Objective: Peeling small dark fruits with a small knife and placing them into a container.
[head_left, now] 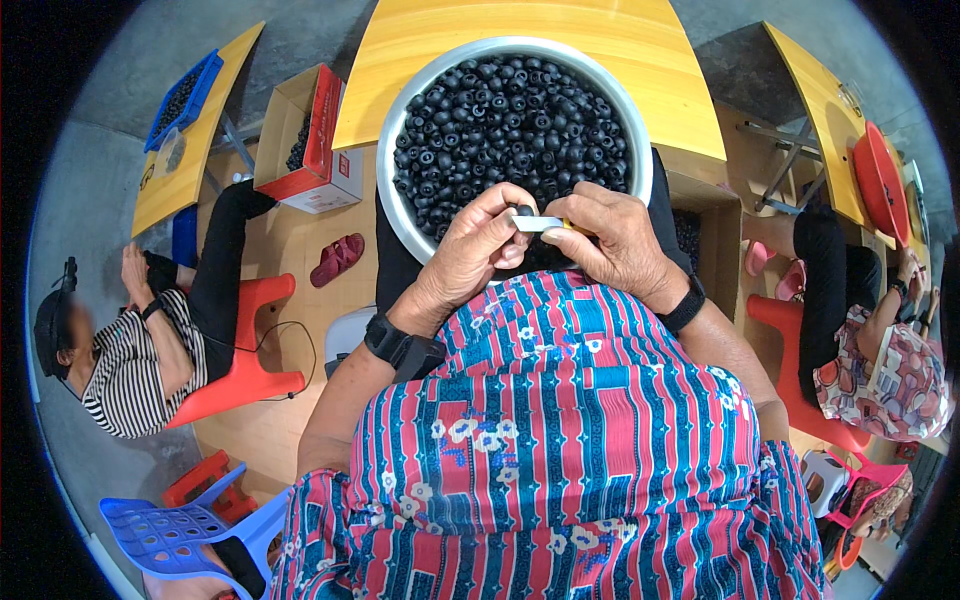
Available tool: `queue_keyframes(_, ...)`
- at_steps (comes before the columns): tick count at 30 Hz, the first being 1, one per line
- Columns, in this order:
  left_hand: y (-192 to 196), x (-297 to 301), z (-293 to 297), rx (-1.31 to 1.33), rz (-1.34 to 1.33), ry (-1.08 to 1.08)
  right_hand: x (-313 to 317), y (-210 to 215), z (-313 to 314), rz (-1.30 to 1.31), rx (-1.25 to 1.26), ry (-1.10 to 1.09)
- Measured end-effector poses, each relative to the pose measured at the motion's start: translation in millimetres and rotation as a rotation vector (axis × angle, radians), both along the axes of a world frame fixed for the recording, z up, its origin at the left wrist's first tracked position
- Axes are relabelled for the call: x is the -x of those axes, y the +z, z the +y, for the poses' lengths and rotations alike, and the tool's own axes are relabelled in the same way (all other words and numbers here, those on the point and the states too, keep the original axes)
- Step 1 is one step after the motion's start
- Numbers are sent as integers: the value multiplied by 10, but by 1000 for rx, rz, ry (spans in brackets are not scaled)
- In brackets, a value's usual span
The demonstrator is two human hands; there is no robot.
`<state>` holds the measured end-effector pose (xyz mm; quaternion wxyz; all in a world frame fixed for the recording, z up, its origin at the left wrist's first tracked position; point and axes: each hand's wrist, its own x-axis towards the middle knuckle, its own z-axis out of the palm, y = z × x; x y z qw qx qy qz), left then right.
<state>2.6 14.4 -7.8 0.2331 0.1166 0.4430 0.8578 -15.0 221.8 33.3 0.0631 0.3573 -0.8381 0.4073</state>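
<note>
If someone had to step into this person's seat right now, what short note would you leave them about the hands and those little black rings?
Left hand: pinching one small black ring at its fingertips, above the lap.
Right hand: holding a small flat blade-like tool with a yellow end, its tip against that ring.
Big metal basin: on the lap under the yellow table, heaped with black rings.
Done: cannot tell how many rings are already worked; no separate finished pile shows.
Left: the ring in hand, and seemingly the basinful.
Nearby: a cardboard box of dark pieces on the floor, to the left.
</note>
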Motion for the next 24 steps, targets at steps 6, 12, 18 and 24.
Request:
queue_keyframes(6, -13, 10, -5, 17, 42, 7, 10, -2, -2, 17, -1, 5)
queue_keyframes(12, -14, 15, -7, 37, 45, 28, 20, -13, -7, 5, 1, 9)
queue_keyframes(18, -16, 21, -8, 75, 66, 41, 28, -19, -5, -6, 2, 4)
queue_keyframes(24, -22, 20, -21, 96, 84, 44, 31, -9, -10, -23, 2, 10)
